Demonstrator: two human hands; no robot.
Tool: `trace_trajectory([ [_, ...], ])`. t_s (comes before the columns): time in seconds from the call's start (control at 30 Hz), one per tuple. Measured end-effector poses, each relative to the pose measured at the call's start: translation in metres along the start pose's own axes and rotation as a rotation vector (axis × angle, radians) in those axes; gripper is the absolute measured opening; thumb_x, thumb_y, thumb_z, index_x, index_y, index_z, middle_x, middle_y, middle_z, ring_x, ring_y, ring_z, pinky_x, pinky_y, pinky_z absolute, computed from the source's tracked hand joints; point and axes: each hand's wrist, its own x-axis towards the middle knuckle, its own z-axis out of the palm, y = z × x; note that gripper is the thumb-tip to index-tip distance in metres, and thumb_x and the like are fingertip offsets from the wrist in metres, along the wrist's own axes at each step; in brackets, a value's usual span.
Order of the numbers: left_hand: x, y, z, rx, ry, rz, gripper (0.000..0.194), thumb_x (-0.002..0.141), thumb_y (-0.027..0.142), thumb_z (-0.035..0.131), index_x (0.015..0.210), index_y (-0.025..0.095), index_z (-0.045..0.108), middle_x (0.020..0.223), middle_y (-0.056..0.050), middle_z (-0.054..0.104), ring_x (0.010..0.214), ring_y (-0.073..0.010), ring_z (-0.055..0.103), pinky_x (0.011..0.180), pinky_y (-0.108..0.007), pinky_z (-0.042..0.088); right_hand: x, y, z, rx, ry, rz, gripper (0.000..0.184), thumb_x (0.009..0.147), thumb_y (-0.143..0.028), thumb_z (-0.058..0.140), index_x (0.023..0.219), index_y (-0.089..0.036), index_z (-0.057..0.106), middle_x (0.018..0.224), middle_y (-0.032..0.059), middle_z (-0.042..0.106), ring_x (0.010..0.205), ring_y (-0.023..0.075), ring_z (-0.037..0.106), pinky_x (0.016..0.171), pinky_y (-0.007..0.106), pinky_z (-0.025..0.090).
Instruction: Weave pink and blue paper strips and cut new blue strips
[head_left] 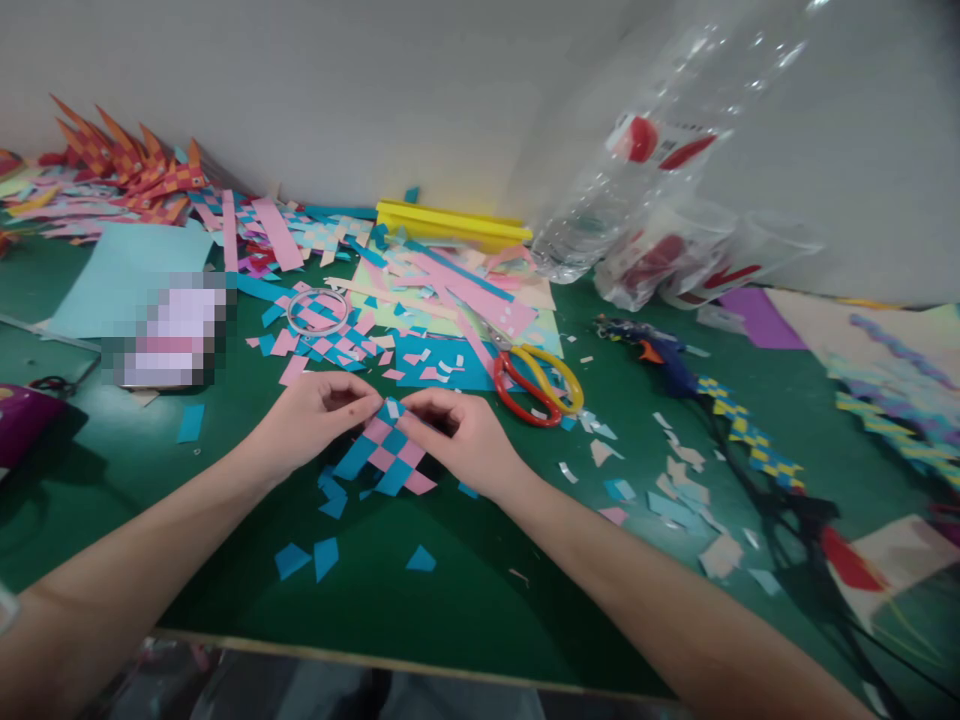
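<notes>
A small woven piece of blue and pink paper strips (390, 450) hangs between my two hands, above the near middle of the green table. My left hand (319, 415) pinches its upper left edge between thumb and forefinger. At the upper right edge, my right hand (461, 435) grips the same piece with thumb and fingers. A small white patch shows at the top, between the fingertips. Blue paper scraps (326, 560) lie below and to the left of the weave. Scissors (536, 385) with red and yellow handles rest just beyond my right hand.
A roll of clear tape (317, 312) lies on woven paper pieces. Behind stand a yellow holder (454, 225), a plastic bottle (652, 150) and plastic cups (742, 255). A blurred phone (176, 335) is left; a glue gun (667, 365) and cut scraps (679, 490) are right.
</notes>
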Motion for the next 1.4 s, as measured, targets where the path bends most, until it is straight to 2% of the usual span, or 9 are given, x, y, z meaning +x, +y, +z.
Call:
trace_trajectory([
  [0.3, 0.0, -0.001, -0.003, 0.005, -0.06, -0.025, 0.025, 0.076, 0.042, 0.069, 0.081, 0.018, 0.072, 0.072, -0.002, 0.068, 0.062, -0.0126, 0.058, 0.058, -0.022, 0.046, 0.0, -0.004, -0.005, -0.061, -0.113, 0.006, 0.015, 0.079, -0.032, 0.065, 0.085, -0.02, 0.073, 0.079, 0.0016, 0.074, 0.065, 0.0138, 0.064, 0.059, 0.027, 0.051],
  [0.4, -0.001, -0.001, -0.003, 0.029, -0.042, -0.006, 0.025, 0.075, 0.041, 0.07, 0.078, 0.017, 0.071, 0.071, -0.002, 0.068, 0.061, -0.0127, 0.057, 0.057, -0.022, 0.045, -0.001, -0.004, -0.005, -0.015, -0.081, 0.018, 0.02, 0.076, -0.033, 0.069, 0.091, -0.02, 0.071, 0.082, 0.0025, 0.074, 0.07, 0.0155, 0.067, 0.064, 0.029, 0.054],
  [0.57, -0.001, -0.001, -0.002, -0.081, 0.178, 0.046, 0.027, 0.077, 0.043, 0.068, 0.082, 0.016, 0.068, 0.064, -0.001, 0.064, 0.056, -0.012, 0.058, 0.055, -0.022, 0.047, 0.001, 0.005, -0.004, 0.021, 0.171, -0.068, 0.048, 0.074, -0.037, 0.072, 0.117, -0.022, 0.055, 0.109, 0.0086, 0.068, 0.097, 0.0217, 0.067, 0.08, 0.037, 0.056],
  [0.67, -0.002, -0.001, -0.001, -0.201, 0.257, 0.038, 0.028, 0.077, 0.042, 0.071, 0.083, 0.016, 0.066, 0.065, -0.002, 0.066, 0.059, -0.014, 0.063, 0.058, -0.024, 0.051, 0.0, 0.008, -0.004, -0.108, 0.459, -0.258, 0.058, 0.078, -0.036, 0.067, 0.128, -0.023, 0.041, 0.13, 0.0137, 0.053, 0.114, 0.0249, 0.056, 0.086, 0.041, 0.052],
  [0.73, -0.002, 0.0, 0.0, -0.291, 0.243, 0.009, 0.028, 0.075, 0.04, 0.073, 0.083, 0.015, 0.065, 0.071, -0.004, 0.069, 0.064, -0.0158, 0.067, 0.064, -0.025, 0.054, -0.003, 0.004, -0.004, -0.237, 0.59, -0.408, 0.051, 0.079, -0.032, 0.066, 0.125, -0.023, 0.043, 0.127, 0.0133, 0.052, 0.116, 0.0261, 0.053, 0.088, 0.043, 0.048],
  [0.8, -0.002, -0.001, 0.002, -0.382, 0.201, -0.018, 0.029, 0.074, 0.039, 0.075, 0.083, 0.014, 0.065, 0.075, -0.006, 0.07, 0.07, -0.0185, 0.069, 0.07, -0.029, 0.057, -0.007, -0.003, -0.003, -0.38, 0.567, -0.543, 0.034, 0.082, -0.025, 0.064, 0.113, -0.025, 0.05, 0.106, 0.0082, 0.062, 0.105, 0.0246, 0.057, 0.087, 0.043, 0.045],
  [0.87, -0.003, -0.002, 0.004, -0.465, 0.174, -0.029, 0.027, 0.073, 0.037, 0.076, 0.081, 0.013, 0.065, 0.076, -0.005, 0.071, 0.074, -0.0199, 0.071, 0.075, -0.032, 0.058, -0.012, -0.01, -0.001, -0.526, 0.437, -0.614, 0.021, 0.086, -0.019, 0.059, 0.104, -0.027, 0.054, 0.085, 0.0016, 0.067, 0.091, 0.0211, 0.06, 0.083, 0.04, 0.041],
  [1.0, -0.003, -0.002, 0.009, -0.566, 0.149, -0.047, 0.02, 0.073, 0.031, 0.078, 0.078, 0.015, 0.067, 0.074, -0.002, 0.071, 0.072, -0.0154, 0.07, 0.076, -0.027, 0.058, -0.016, -0.014, 0.002, -0.696, 0.294, -0.685, 0.016, 0.09, -0.02, 0.055, 0.105, -0.026, 0.058, 0.088, -0.0013, 0.073, 0.084, 0.0176, 0.061, 0.081, 0.038, 0.034],
  [1.4, -0.005, -0.002, 0.011, -0.614, 0.063, -0.062, 0.018, 0.067, 0.03, 0.082, 0.072, 0.016, 0.072, 0.069, -0.001, 0.072, 0.07, -0.0137, 0.071, 0.068, -0.02, 0.056, -0.008, -0.009, 0.002, -0.679, 0.42, -0.705, 0.013, 0.089, -0.02, 0.059, 0.1, -0.023, 0.065, 0.082, -0.0011, 0.071, 0.08, 0.015, 0.061, 0.08, 0.036, 0.034],
])
